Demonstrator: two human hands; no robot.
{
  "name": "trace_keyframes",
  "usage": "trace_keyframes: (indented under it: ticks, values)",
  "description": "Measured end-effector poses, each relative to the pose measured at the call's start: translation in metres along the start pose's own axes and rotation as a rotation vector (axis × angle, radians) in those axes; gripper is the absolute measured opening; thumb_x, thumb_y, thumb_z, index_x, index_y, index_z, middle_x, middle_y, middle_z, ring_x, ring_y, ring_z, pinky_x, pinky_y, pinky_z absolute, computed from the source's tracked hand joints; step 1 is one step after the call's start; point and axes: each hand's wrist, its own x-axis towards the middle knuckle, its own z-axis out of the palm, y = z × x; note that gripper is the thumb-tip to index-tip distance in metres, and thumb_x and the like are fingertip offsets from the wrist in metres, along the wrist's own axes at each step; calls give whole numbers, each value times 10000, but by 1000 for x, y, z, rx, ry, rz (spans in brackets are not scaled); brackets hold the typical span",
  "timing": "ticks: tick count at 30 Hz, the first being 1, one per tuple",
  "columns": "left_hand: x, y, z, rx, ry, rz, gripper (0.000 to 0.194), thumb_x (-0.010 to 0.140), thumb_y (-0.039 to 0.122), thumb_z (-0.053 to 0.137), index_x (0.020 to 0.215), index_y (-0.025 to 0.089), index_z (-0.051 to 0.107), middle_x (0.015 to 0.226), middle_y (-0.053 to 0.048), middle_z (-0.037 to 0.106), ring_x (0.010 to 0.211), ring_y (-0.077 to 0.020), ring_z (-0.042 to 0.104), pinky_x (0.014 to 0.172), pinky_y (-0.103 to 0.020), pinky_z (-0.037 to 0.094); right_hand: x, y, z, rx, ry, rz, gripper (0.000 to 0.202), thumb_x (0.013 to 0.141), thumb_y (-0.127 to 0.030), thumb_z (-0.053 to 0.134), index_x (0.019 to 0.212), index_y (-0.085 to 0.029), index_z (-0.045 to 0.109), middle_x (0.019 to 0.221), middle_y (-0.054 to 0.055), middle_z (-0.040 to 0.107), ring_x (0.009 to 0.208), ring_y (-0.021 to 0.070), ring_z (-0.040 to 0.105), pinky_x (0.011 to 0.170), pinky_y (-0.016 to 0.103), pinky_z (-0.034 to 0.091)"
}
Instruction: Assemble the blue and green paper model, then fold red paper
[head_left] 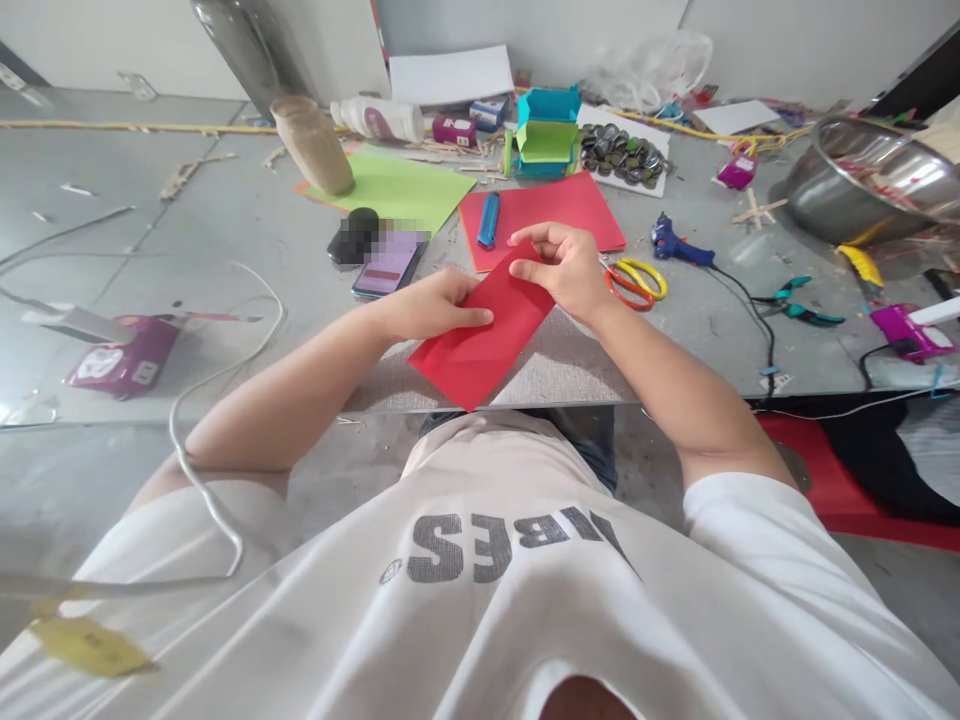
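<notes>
A piece of red paper [487,335], apparently folded, is held at a slant above the near table edge. On its left side my left hand [439,305] grips it, thumb lying on top and fingers hidden beneath. My right hand [559,268] pinches the upper right end between thumb and fingers. Just beyond lie red sheets [577,205] with a blue utility knife [489,220] on top. Scissors [636,283] with red and yellow handles rest right of my right hand. A phone [386,268] and a black round object [355,235] sit near my left hand.
Green paper [412,185] lies at the back under a beige jar [311,145]. Further right are a blue glue gun [679,243] with its cord, pliers [799,302], a metal bowl [862,185] and a tray of bottle caps [622,155]. A white cable [180,400] hangs at left.
</notes>
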Motion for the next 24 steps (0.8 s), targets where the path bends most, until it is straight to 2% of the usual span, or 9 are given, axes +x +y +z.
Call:
trace_keyframes:
  ticks: [4,8,11,13,15,21,24]
  values:
    - [6,-11,12,-204,-12,-35,279,853,451,929,963,211,840,955,-29,865,870,-256,826,786,-349,702,5,6,-4,-20,51,36,344,940,-553,1031,964,-268,839,998,48,862,1085,264,832,1097,480,714]
    - [8,-15,20,-380,-20,-144,259,914,427,931,1004,198,847,1035,-68,901,926,-283,874,870,-391,740,8,9,-7,-23,25,58,338,940,-479,1033,842,-257,798,956,43,840,1218,296,838,1225,525,657]
    - [8,-11,33,-401,128,-170,173,1012,359,860,1068,196,842,1041,-70,902,938,-276,882,877,-386,737,5,6,-2,-51,17,56,300,945,-411,1013,837,-254,782,942,32,824,1279,307,826,1258,533,636]
    - [9,-8,43,-385,248,-159,135,1063,319,798,1101,193,830,1050,-70,898,955,-273,882,886,-384,732,2,3,3,-81,20,33,275,959,-383,994,847,-254,779,952,28,823,1293,302,815,1276,532,626]
    - [9,-7,50,-374,309,-135,124,1089,295,749,1102,187,810,1065,-74,890,966,-271,875,898,-387,726,-1,-1,8,-100,25,13,273,970,-389,987,859,-258,774,965,28,826,1270,294,809,1270,531,634]
    - [8,-14,58,-329,305,-7,126,1052,308,746,1093,189,759,1077,-75,848,1001,-276,835,979,-438,716,-6,-7,14,-90,12,38,412,926,-543,1045,881,-269,740,973,35,811,1255,302,805,1182,510,690]
    - [10,-17,58,-300,296,26,132,1041,337,746,1078,210,738,1049,-65,824,994,-279,817,958,-443,712,-7,-9,15,-72,12,60,401,913,-520,1061,895,-272,746,1004,44,814,1247,307,810,1149,502,705]
